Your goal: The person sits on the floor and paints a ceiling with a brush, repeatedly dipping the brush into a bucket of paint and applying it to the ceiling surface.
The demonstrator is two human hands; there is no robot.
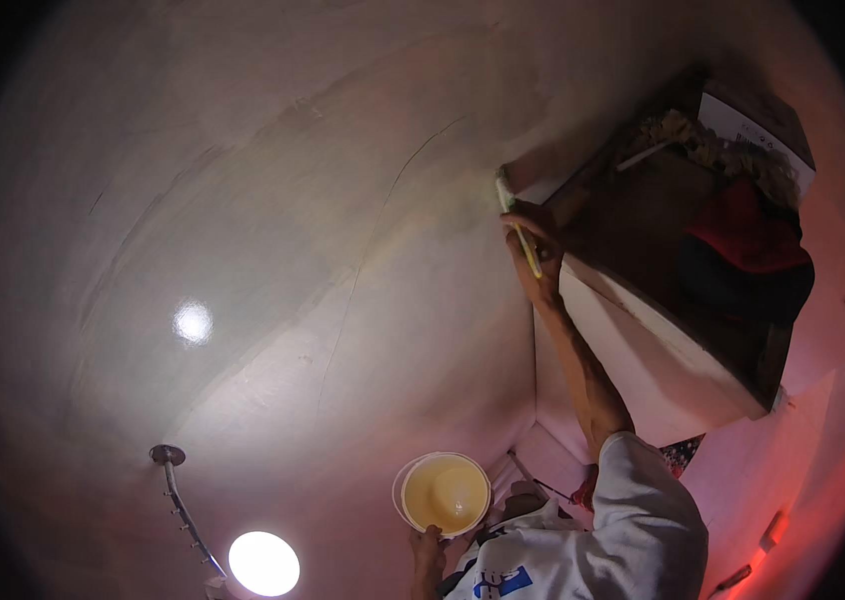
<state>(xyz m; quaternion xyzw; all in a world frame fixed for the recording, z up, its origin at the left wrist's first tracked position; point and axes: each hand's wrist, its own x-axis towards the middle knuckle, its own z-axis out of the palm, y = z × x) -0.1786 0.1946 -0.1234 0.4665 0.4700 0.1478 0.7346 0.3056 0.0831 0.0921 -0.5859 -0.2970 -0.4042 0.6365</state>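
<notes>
My right arm stretches up to the far corner beside a recessed ledge. In my right hand (540,250), the fingers close around the handle of a paintbrush (528,247) with a pale handle. The bristle end points up and rests at or very near the wall edge by the ledge; I cannot tell if it touches. Low in the view, my left hand (430,552) grips the near rim of a white bucket (417,478). Inside the bucket is cream-yellow paint (459,494). Most of my left forearm is out of view.
The dark ledge (623,225) holds a printed box (758,135), straw-like material (678,130) and a red and dark cloth bundle (748,240). A thin crack (361,262) runs along the pale wall (273,210). At lower left are a metal hook rail (186,515) and a bright lamp (264,563).
</notes>
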